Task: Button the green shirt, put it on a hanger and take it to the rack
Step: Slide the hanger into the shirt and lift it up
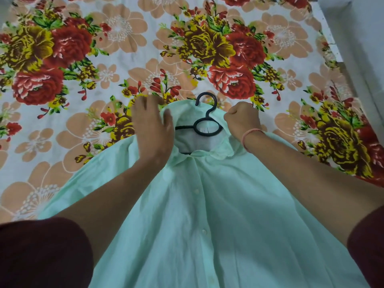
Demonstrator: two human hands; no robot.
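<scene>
The pale green shirt (207, 215) lies front up on the flowered bed sheet, its placket buttoned down the middle with white buttons showing. A black plastic hanger (206, 123) sits inside the neck, its hook sticking out past the collar; its arms are hidden under the fabric. My left hand (152, 125) rests flat, fingers spread, on the left side of the collar. My right hand (242, 119) is closed on the right side of the collar, pinching the fabric. A pink thread circles that wrist.
The bed sheet (116, 59) with large red, yellow and peach flowers covers the whole surface. The bed's right edge (340, 59) borders a pale floor or wall strip. My dark maroon sleeves fill the lower corners.
</scene>
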